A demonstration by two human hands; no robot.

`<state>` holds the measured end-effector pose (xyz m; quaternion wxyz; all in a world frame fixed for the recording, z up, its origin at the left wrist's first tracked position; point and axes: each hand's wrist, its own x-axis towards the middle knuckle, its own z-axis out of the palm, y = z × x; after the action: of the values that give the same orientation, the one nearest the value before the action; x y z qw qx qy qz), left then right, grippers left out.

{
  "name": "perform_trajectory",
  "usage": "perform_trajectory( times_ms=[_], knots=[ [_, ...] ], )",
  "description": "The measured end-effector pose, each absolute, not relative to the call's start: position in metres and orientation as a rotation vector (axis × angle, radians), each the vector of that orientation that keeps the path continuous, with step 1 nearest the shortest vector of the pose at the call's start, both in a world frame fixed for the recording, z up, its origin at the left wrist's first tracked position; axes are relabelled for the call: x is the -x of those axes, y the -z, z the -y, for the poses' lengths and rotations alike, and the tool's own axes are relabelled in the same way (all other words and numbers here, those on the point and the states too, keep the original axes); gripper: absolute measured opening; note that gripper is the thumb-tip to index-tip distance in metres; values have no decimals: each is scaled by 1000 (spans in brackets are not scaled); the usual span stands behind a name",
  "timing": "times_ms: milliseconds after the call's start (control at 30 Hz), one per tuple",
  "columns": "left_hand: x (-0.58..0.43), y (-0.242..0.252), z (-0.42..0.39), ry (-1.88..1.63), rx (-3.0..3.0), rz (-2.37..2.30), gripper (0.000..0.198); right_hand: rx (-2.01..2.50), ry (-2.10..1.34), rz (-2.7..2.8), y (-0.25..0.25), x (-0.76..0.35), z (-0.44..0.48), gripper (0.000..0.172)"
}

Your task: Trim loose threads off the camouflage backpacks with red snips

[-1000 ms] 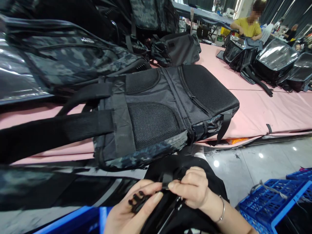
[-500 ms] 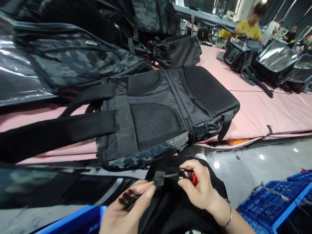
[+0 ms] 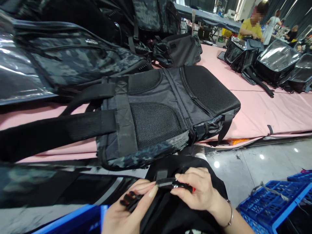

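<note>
My left hand pinches the end of a black webbing strap between thumb and forefinger. A dark plastic buckle also sits in its curled fingers, partly hidden. My right hand is closed around small snips with black and red handles, mostly covered by the fingers. The blades lie across the strap end, right beside my left thumb tip. Beyond both hands, a black and camouflage backpack lies on the pink-covered table, its mesh back panel up.
More camouflage bags are piled at the left and back. Bags with clear plastic tops stand at the far right, near a person in yellow. Blue crates stand at lower right, and a blue bin edge shows lower left.
My right hand has moved slightly left and down, bringing the snips' blades together over the strap end. My left hand has barely moved. The backpack stays put.
</note>
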<state>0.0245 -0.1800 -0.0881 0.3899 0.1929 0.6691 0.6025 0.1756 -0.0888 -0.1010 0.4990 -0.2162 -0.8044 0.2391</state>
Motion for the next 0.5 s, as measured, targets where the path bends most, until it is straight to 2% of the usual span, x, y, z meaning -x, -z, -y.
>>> perform_trajectory(
  times_ms=[500],
  knots=[
    [-31,85,180,-1512,-576,-1799,36,582,-521,1981,104,-175,92,17]
  ],
)
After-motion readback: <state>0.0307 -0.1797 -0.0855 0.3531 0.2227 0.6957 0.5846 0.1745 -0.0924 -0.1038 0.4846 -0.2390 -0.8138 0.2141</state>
